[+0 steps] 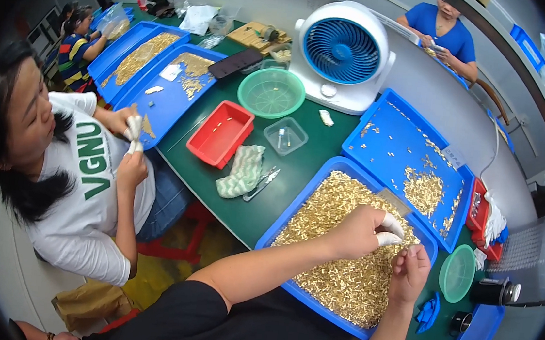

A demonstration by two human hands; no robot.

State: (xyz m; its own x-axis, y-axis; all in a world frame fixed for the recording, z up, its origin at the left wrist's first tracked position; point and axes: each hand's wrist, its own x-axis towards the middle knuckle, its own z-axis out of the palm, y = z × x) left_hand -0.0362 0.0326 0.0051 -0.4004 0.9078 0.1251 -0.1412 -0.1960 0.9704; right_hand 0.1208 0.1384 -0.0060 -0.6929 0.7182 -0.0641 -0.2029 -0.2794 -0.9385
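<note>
My left hand [366,234] hovers over a blue tray [270,237] heaped with small gold-coloured metal pieces [340,285]. White covers sit on its thumb and finger, which are curled close together. Beside it, over the tray's right side, my right hand [410,274] is closed, with thumb and fingertip pinched. Whatever either hand holds is too small to make out. Behind this tray lies a second blue tray [380,138] with a smaller pile of gold-coloured pieces [422,191].
A white fan [343,52] stands at the back. Left of the trays are a red bin [220,132], a green basket [271,93], a clear container [285,136], a cloth [241,172] and tweezers [262,183]. A co-worker [88,178] sits at left; a green bowl [457,273] is at right.
</note>
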